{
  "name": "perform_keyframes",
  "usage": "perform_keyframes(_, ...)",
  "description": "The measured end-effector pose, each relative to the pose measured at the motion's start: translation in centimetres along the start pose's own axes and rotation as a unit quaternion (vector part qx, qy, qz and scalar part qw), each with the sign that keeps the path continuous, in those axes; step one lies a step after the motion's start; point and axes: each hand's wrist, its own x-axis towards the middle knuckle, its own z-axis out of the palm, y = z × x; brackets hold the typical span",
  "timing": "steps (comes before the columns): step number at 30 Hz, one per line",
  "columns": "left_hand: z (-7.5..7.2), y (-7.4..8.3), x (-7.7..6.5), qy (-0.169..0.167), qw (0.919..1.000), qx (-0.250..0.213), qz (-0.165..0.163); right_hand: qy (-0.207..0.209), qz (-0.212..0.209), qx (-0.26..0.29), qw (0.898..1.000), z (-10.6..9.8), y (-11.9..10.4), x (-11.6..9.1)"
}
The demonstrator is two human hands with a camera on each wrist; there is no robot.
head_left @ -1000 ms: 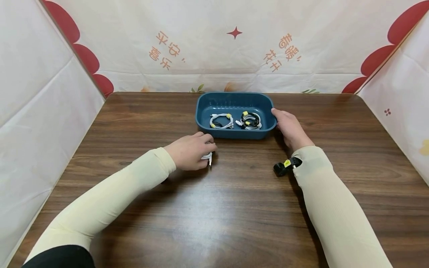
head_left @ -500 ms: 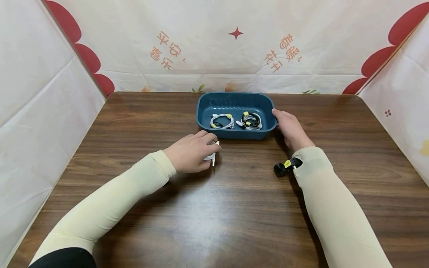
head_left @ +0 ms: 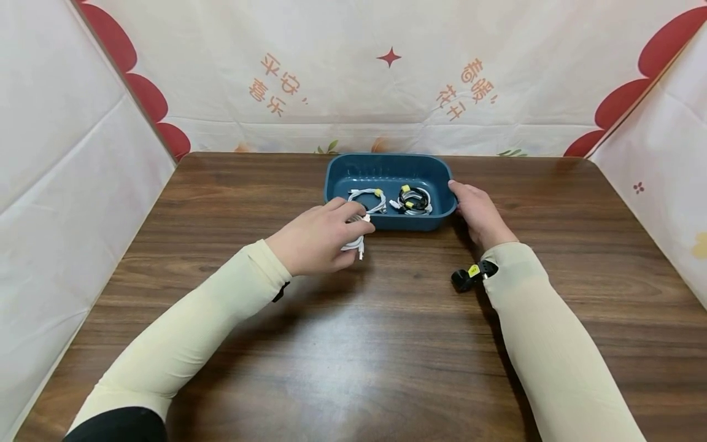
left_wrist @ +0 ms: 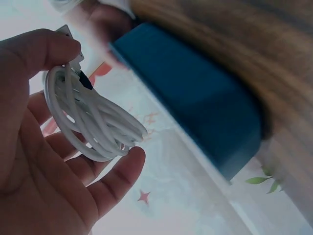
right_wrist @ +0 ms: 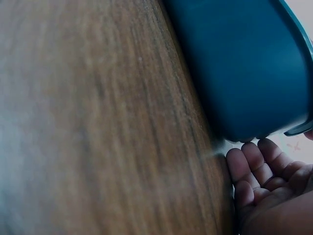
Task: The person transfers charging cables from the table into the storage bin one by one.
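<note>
My left hand [head_left: 320, 240] pinches a coiled white USB cable [left_wrist: 93, 115] between thumb and fingers, in front of the blue plastic bin [head_left: 394, 222]. One plug [left_wrist: 73, 58] sticks up beside the thumb in the left wrist view. Inside the bin lie a white coiled cable [head_left: 369, 191] with yellow ties and, to its right, black and white coils [head_left: 414, 200] piled together. At the bin's right end, my right hand [head_left: 479, 212] holds the wall, thumb over the rim and bent fingertips [right_wrist: 253, 155] against the outside.
The bin stands near the back edge of the brown wooden table [head_left: 353, 344]. A printed white cloth [head_left: 353, 86] hangs behind it. A black wrist camera [head_left: 469, 276] sits under the right sleeve.
My left hand has risen and moved forward and right with the coiled cable, up to the bin's front left. My right hand stays at the bin's end.
</note>
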Motion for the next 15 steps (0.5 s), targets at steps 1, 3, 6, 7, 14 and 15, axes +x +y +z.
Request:
perform_keyframes(1,-0.1,0.0,0.2,0.008,1.0000,0.000,0.002,-0.001,0.001,-0.001,1.000,0.0,0.0,0.0)
perform_keyframes(3,-0.4,-0.1,0.5,0.022,0.9997,-0.003,0.005,-0.001,0.004,-0.003,1.000,0.0,0.1,0.0)
perform_keyframes(6,-0.8,-0.1,0.9,0.031,0.9995,-0.009,0.004,0.000,0.003,-0.002,1.000,0.1,0.2,0.0)
perform_keyframes(7,-1.0,0.0,1.0,0.033,0.9994,-0.012,0.001,0.000,0.001,-0.002,1.000,0.1,0.2,0.0)
perform_keyframes(14,-2.8,0.1,1.8,0.048,0.9979,-0.035,-0.025,0.000,-0.004,-0.003,1.000,-0.1,0.1,0.1)
perform_keyframes(15,-3.0,0.2,1.9,0.048,0.9978,-0.037,-0.027,-0.001,-0.005,-0.004,1.000,-0.1,0.1,0.1)
